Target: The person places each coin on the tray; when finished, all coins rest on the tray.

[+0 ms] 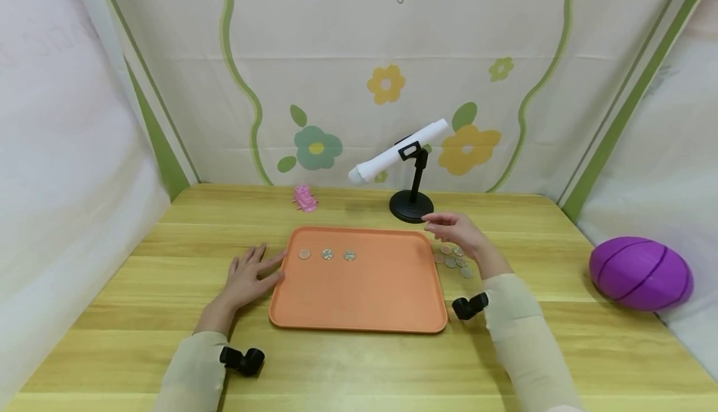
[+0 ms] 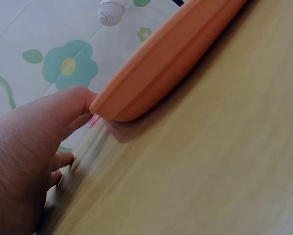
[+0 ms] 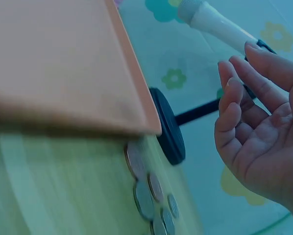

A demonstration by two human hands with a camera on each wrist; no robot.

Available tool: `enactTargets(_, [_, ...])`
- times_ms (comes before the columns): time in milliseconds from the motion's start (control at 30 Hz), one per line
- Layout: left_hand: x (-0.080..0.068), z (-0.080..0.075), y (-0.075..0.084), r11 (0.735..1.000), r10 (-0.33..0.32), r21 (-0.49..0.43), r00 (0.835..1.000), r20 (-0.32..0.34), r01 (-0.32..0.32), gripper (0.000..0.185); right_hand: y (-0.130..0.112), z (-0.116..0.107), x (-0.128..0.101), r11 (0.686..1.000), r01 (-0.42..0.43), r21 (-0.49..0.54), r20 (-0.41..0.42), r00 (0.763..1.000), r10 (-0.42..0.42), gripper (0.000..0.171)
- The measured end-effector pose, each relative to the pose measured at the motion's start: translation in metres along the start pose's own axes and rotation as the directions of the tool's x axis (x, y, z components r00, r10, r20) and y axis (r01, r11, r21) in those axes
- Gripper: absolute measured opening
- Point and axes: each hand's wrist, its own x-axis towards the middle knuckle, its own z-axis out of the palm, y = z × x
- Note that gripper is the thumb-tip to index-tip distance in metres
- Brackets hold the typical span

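Observation:
An orange tray (image 1: 359, 297) lies on the wooden table, with three coins in a row in its upper left part: a left coin (image 1: 305, 253), a middle coin (image 1: 328, 253) and a right coin (image 1: 350, 255). Beside the tray's left edge my left hand (image 1: 247, 278) rests with fingers spread, one finger touching the rim. My right hand (image 1: 457, 232) is raised off the table near the tray's upper right corner. Its fingers are loosely bent, and no object shows between them in the right wrist view. Below it lies a group of several coins (image 1: 450, 263), partly covered by the hand.
Behind the tray, a white microphone (image 1: 398, 152) sits on a black stand (image 1: 411, 206), close to my right hand. A small pink toy (image 1: 305, 199) is at the back left. On the far right lies a purple ball (image 1: 641, 273). A patterned curtain (image 1: 348, 38) hangs behind the table.

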Motion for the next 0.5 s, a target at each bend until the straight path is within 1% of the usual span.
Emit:
enactTargets(133, [0.000,0.000,0.001,1.000,-0.006,0.000,1.000,0.012,0.006,0.052,0.007,-0.013,-0.014,1.000,-0.015,-0.017,-0.035,0.999,0.014,0.043])
enactTargets(267, [-0.001,0.000,0.002,1.000,-0.005,-0.002,1.000,0.017,0.005,0.052,0.008,-0.021,-0.033,1.000,-0.026,-0.007,-0.033,0.999,0.026,0.038])
enactTargets(333, [-0.001,0.000,0.002,1.000,-0.005,0.001,1.000,0.019,0.005,0.053,0.013,-0.025,-0.040,0.999,-0.037,-0.009,-0.034,0.999,0.037,0.040])
enactTargets(433, [-0.001,-0.001,0.002,1.000,-0.005,-0.003,1.000,0.023,0.005,0.053,0.021,-0.032,-0.050,0.997,-0.063,-0.043,-0.051,0.997,0.061,0.046])
enactTargets(500, [0.000,-0.002,0.002,1.000,-0.002,-0.004,1.000,0.023,0.002,0.053,0.032,-0.039,-0.054,0.995,-0.080,-0.062,-0.070,0.995,0.076,0.048])
